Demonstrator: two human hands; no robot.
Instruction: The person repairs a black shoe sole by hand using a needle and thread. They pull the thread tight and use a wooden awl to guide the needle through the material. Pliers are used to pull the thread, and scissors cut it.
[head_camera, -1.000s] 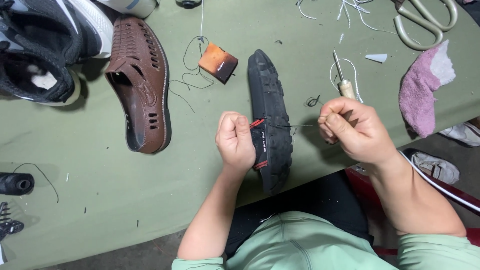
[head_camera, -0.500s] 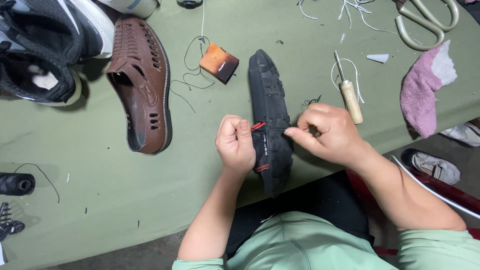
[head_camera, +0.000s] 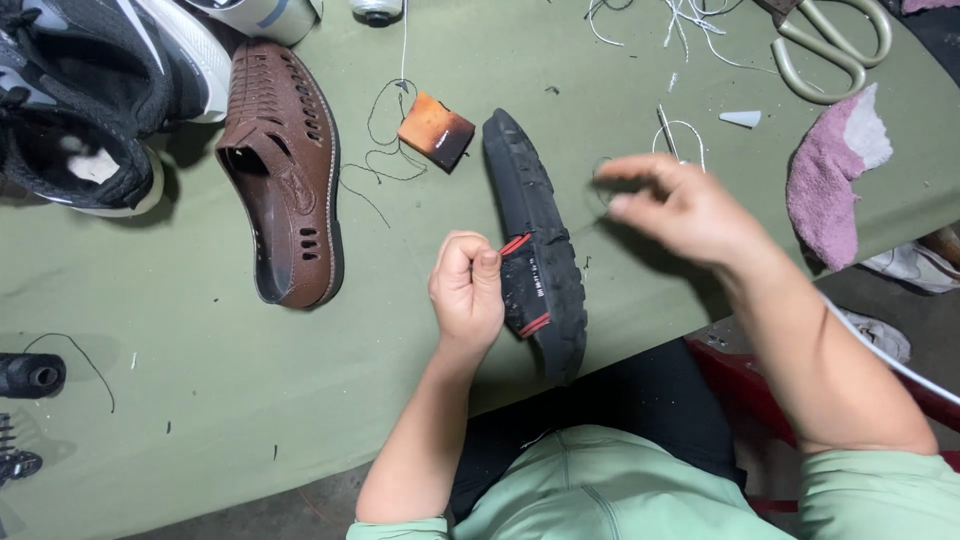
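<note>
The black shoe (head_camera: 535, 240) stands on its edge on the green table (head_camera: 200, 400), sole outward, one end hanging off the near edge. It sits just right of the left hand (head_camera: 466, 290), which is curled into a fist against the shoe's side, thumb and forefinger pinched by a red stripe; two such stripes show. Whether it pinches a thread I cannot tell. The right hand (head_camera: 680, 205) hovers blurred beyond the shoe, fingers loosely bent, holding nothing that I can make out.

Left of the left hand lies one brown slip-on shoe (head_camera: 285, 170), and past it one black and white trainer (head_camera: 90, 90). Above the fist sits one small orange and black block (head_camera: 436, 130). Right of the right hand lie one pink cloth (head_camera: 835, 180) and one pair of scissors (head_camera: 830, 45).
</note>
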